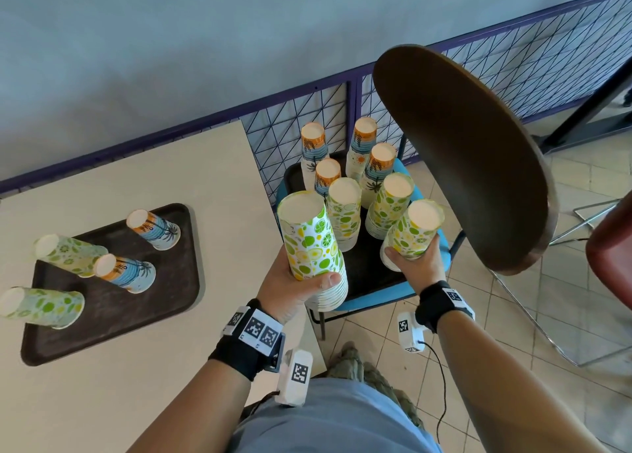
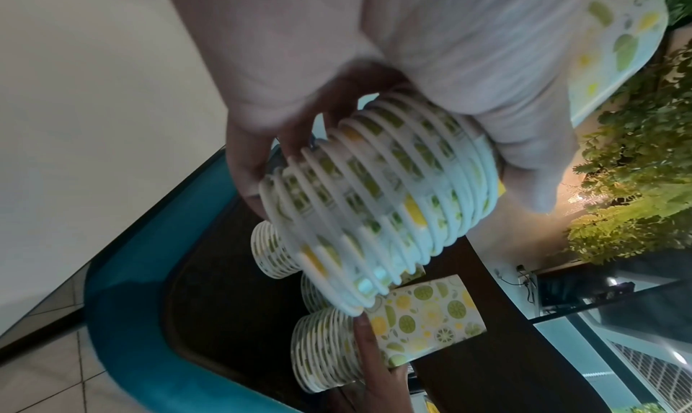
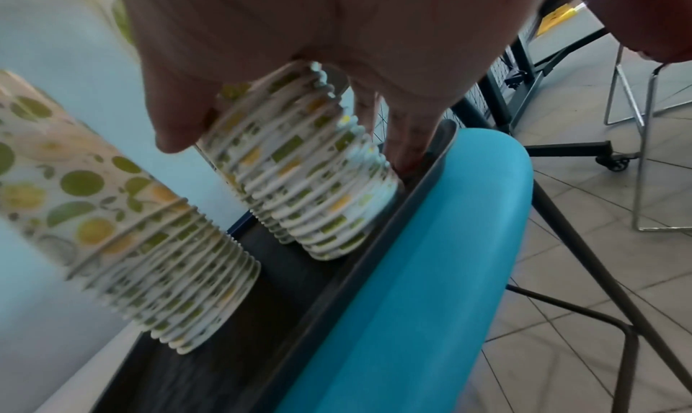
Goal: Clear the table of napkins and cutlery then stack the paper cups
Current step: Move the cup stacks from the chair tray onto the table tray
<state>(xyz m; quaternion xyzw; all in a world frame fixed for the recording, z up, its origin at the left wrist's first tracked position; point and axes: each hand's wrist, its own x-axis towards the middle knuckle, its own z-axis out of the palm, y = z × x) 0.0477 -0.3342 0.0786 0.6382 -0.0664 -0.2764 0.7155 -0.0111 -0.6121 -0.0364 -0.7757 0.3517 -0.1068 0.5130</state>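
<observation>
My left hand (image 1: 301,283) grips a tall upside-down stack of lime-print paper cups (image 1: 311,244) (image 2: 378,200), held up over the near edge of a dark tray (image 1: 369,271) on a blue chair. My right hand (image 1: 415,264) grips a second lime-print stack (image 1: 412,230) (image 3: 299,168) whose rims rest on that tray near its right rim. Several more upside-down stacks, lime-print (image 1: 343,210) and orange-and-blue palm-print (image 1: 313,148), stand behind on the same tray. On the beige table (image 1: 143,384) another dark tray (image 1: 113,302) carries several single upside-down cups (image 1: 154,228).
A dark round chair back (image 1: 458,151) rises right of the cup stacks. The blue chair seat (image 3: 430,242) edges the tray. A purple wire-mesh fence (image 1: 294,117) runs behind. Metal chair legs (image 1: 547,336) stand on the tiled floor at the right.
</observation>
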